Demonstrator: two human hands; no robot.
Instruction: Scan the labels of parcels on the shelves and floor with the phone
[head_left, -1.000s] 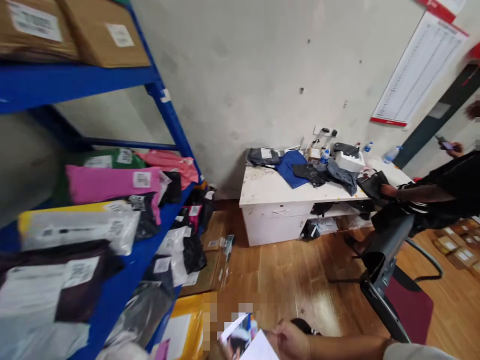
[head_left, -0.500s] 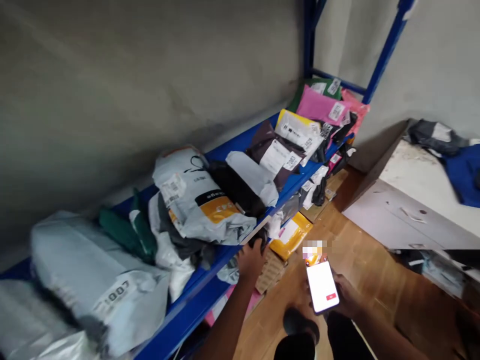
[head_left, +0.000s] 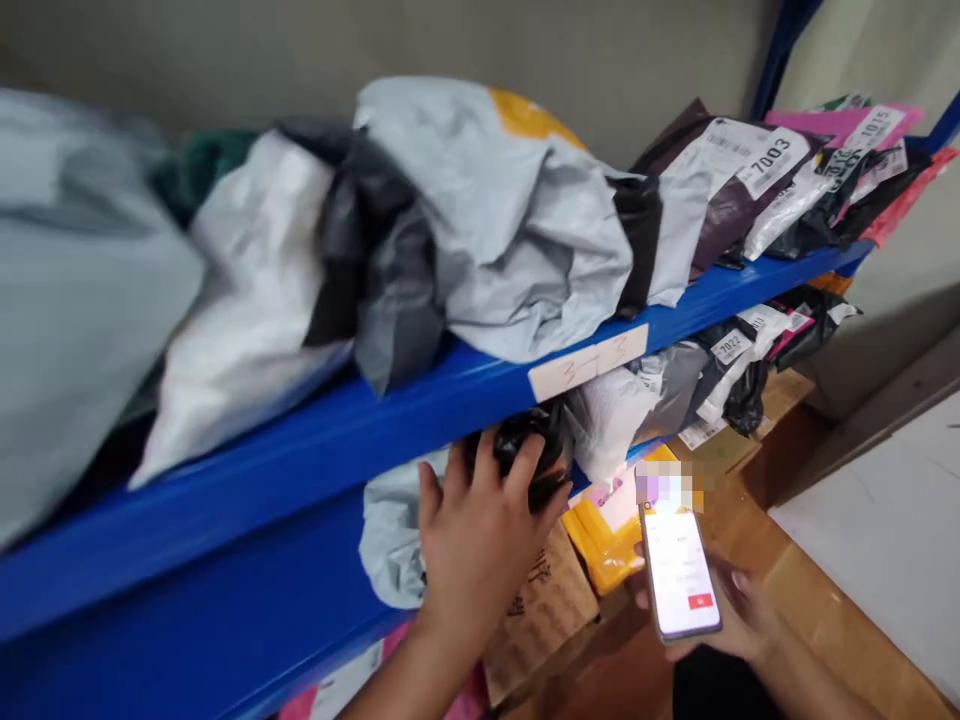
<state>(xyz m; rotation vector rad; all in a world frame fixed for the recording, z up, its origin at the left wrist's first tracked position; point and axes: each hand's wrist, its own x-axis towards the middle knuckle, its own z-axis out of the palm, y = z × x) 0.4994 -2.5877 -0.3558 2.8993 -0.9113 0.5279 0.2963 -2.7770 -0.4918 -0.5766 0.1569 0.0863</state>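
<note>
My left hand (head_left: pixel 480 525) reaches to the lower shelf with its fingers spread apart. Its fingertips rest on a shiny black plastic parcel (head_left: pixel 536 440), partly hidden by the hand and the shelf edge above. Just left of the fingers lies a crumpled light grey mailer bag (head_left: pixel 391 540), and to the right a white mailer bag (head_left: pixel 613 420). My right hand (head_left: pixel 739 610) is closed around a smartphone (head_left: pixel 684 580) with a lit white screen and a red button. Part of the phone's top is blurred out.
Grey, white and dark mailer bags (head_left: pixel 517 230) crowd the blue upper shelf (head_left: pixel 420 410), which carries a handwritten label (head_left: pixel 589 362). Below stand a brown cardboard box (head_left: pixel 555 610) and a yellow parcel (head_left: pixel 607 540). A white surface (head_left: pixel 885 530) is at the right.
The view has moved closer to the shelves. My left hand's fingers, earlier bent at the black parcel under the shelf edge, are now spread over it. The phone's screen shows more text.
</note>
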